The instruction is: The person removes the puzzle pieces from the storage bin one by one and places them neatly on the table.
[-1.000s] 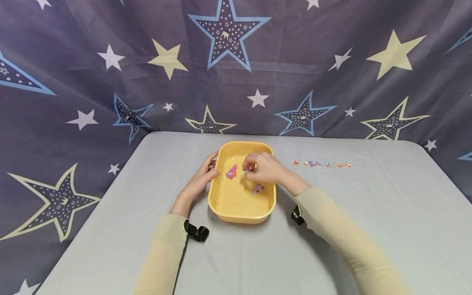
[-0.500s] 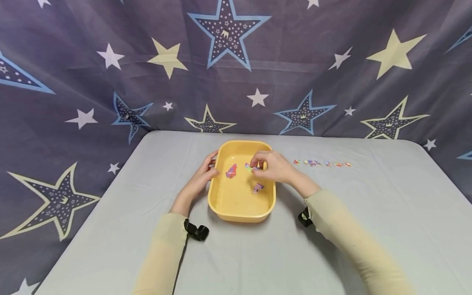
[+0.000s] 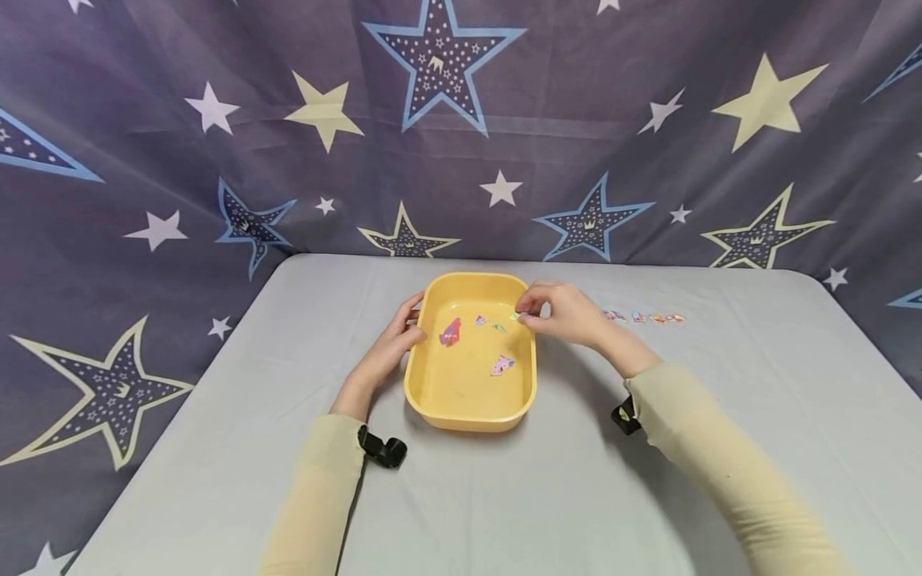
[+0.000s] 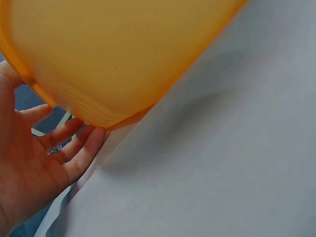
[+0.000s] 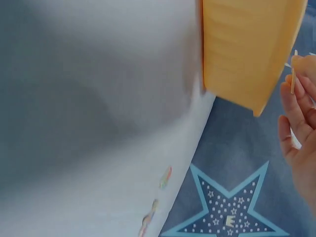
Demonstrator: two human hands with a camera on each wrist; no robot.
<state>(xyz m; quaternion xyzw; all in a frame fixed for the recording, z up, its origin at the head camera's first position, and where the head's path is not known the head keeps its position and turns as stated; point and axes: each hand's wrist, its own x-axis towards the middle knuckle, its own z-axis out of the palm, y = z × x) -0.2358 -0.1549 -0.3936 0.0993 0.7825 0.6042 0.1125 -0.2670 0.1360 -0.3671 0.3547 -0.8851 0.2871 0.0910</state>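
My left hand [image 3: 389,344] holds a yellow plastic tub [image 3: 461,384] by its left side. In the left wrist view, its fingers [image 4: 69,148] lie against the tub's outer wall. Over the tub's right rim, my right hand [image 3: 565,314] pinches a small flat puzzle piece [image 5: 293,81] between thumb and fingers; it appears edge-on in the right wrist view. Inside the tub lie a red and purple piece [image 3: 450,332], a pink piece [image 3: 502,366] and two smaller ones, one pinkish [image 3: 480,320] and one green [image 3: 499,327].
To the right of the tub, a row of several colourful pieces [image 3: 659,318] lies on the grey-covered table [image 3: 446,496]. The right hand hides part of this row in the head view. A dark curtain with stars [image 3: 446,184] hangs behind the table.
My right hand has moved right and away from me, from over the tub's middle to its right rim, carrying a piece. Two small pieces in the tub have come into view. My left hand stays put.
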